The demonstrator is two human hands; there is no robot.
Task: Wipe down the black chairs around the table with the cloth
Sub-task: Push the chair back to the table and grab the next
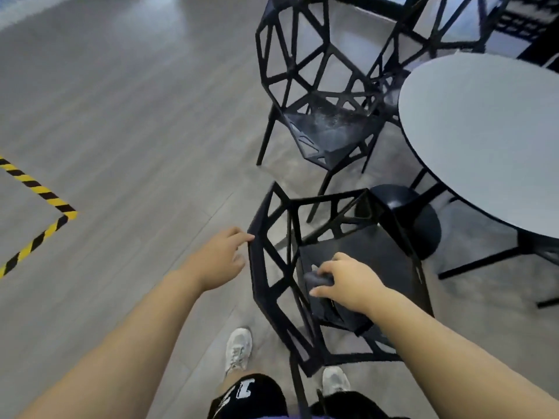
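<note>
A black lattice chair (272,276) stands right in front of me, its back toward me and its seat facing the table. My left hand (220,261) touches the top left edge of the chair's back with loosely extended fingers. My right hand (348,282) reaches over the back and grips a small dark grey cloth (314,279) just above the seat. A second black lattice chair (305,86) stands farther away, its seat showing pale wipe streaks. A third black chair (423,31) is behind it, by the table's far side.
A round grey table (484,131) on a black pedestal base (423,225) stands to the right. Yellow and black hazard tape (45,204) marks the grey floor at the left. My white shoes (239,349) are beside the near chair's legs. Dark furniture fills the top right corner.
</note>
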